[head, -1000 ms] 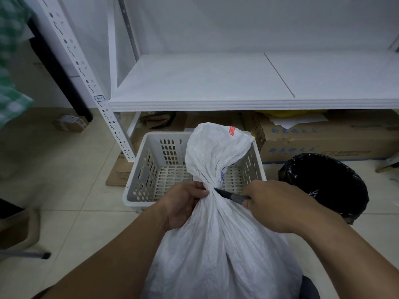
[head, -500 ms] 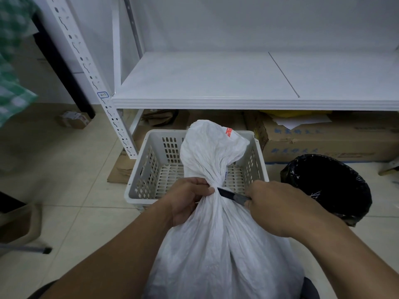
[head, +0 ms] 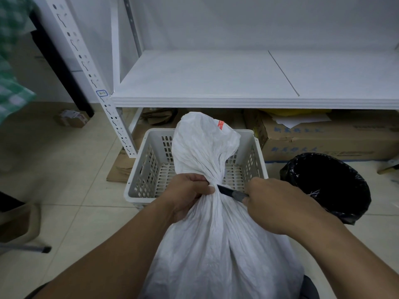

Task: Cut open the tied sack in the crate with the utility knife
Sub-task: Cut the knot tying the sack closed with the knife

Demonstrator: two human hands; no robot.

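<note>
White sack (head: 216, 244): woven plastic, upright in front of the crate (head: 151, 139), not inside it; its tied neck is the landmark, gathered top flaring above, full body below
Left hand (head: 185, 195): hard against the neck's left side; fingers (head: 200, 188) closed around the gather, pinching it tight
Right hand (head: 278, 203): to the neck's right, fingers wrapped around the utility knife (head: 232, 192)
Knife axis: roughly level, slightly tilted, tip touching the neck's right side; the blade edge is too small to tell
Deciding relation: knife points across the neck toward the left fingers just beyond; a cut pushed through could probably reach them
Nearer hand: both at the neck; right does the cutting
</note>
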